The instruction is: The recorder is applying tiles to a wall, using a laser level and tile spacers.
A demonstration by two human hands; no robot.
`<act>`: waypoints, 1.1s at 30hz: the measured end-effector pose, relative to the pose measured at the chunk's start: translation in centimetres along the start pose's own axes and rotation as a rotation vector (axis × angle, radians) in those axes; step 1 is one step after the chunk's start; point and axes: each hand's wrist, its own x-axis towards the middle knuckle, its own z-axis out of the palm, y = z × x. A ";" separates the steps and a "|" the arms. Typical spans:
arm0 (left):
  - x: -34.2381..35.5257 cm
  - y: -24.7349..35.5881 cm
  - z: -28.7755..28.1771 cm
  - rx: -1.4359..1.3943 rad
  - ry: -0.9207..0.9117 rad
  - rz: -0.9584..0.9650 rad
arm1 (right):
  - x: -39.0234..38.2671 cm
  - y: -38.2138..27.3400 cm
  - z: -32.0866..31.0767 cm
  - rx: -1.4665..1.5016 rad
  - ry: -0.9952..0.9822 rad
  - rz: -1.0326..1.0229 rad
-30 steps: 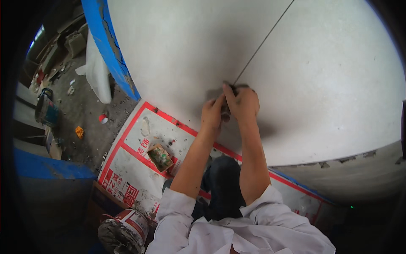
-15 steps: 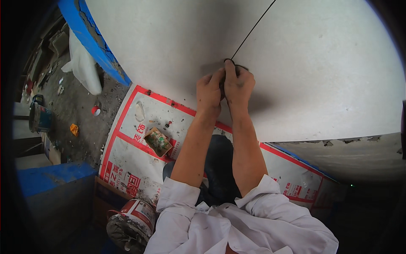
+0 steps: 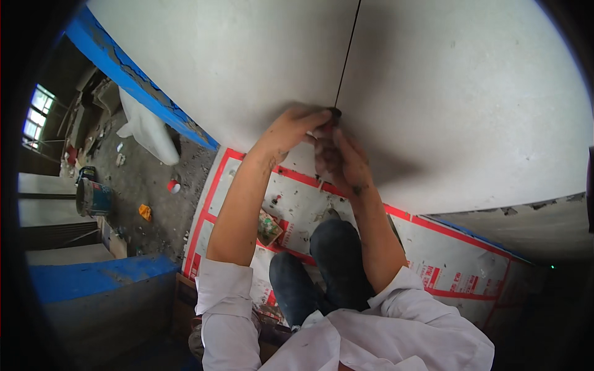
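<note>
A thin black line (image 3: 348, 55), which looks like a taut cord, runs down across a pale, smooth wall panel (image 3: 470, 111) to my hands. At its lower end is a small dark piece (image 3: 335, 114). My left hand (image 3: 291, 131) reaches this piece with thumb and forefinger pinched at it. Just below and to the right, my right hand (image 3: 346, 161) is curled close to the left one, its fingers bent inward and partly blurred. What lies inside the right hand is hidden. Both hands are close to the panel and cast soft shadows on it.
Red-and-white printed sheeting (image 3: 470, 263) covers the floor beneath me. A small open box with debris (image 3: 268, 227) sits by my left forearm. A blue-edged ledge (image 3: 111, 278), a bucket (image 3: 94, 198), an orange scrap (image 3: 145, 213) and a white sack (image 3: 148, 133) are at left.
My hands have moved slightly down and spread a little apart at the wrists. The black line now runs more steeply. The view has shifted, and my left forearm now partly covers the small box.
</note>
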 end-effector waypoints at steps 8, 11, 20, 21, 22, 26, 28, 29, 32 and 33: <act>1.1 -1.2 -0.7 -0.265 -0.160 -0.151 | 1.9 -0.8 1.5 -0.046 -0.065 0.011; 1.3 -0.2 -0.6 -0.322 -0.237 -0.197 | 2.6 0.1 -0.2 0.096 -0.203 0.111; 0.8 0.6 -0.3 -0.231 0.000 -0.334 | 4.4 4.9 0.2 0.646 -0.395 0.044; 0.6 1.0 -0.4 -0.196 0.000 -0.360 | 4.6 5.1 0.3 0.650 -0.397 0.055; 0.7 1.2 -0.6 -0.201 0.011 -0.362 | 4.8 5.3 0.4 0.678 -0.421 0.068; 1.8 1.2 -0.6 -0.025 0.046 -0.242 | 5.3 5.6 1.1 0.780 -0.447 0.061; 1.5 2.4 -0.7 0.102 0.014 -0.248 | 5.4 5.3 0.8 0.829 -0.424 0.076; 1.2 2.1 -1.2 0.102 0.023 -0.243 | 6.2 5.4 0.8 0.886 -0.439 0.073; 1.6 -3.3 -3.9 0.047 -0.101 -0.112 | 4.0 5.3 0.1 0.536 -0.207 0.072; 1.4 -7.1 -4.3 0.017 -0.054 -0.055 | 2.6 4.1 -1.4 0.301 -0.162 0.150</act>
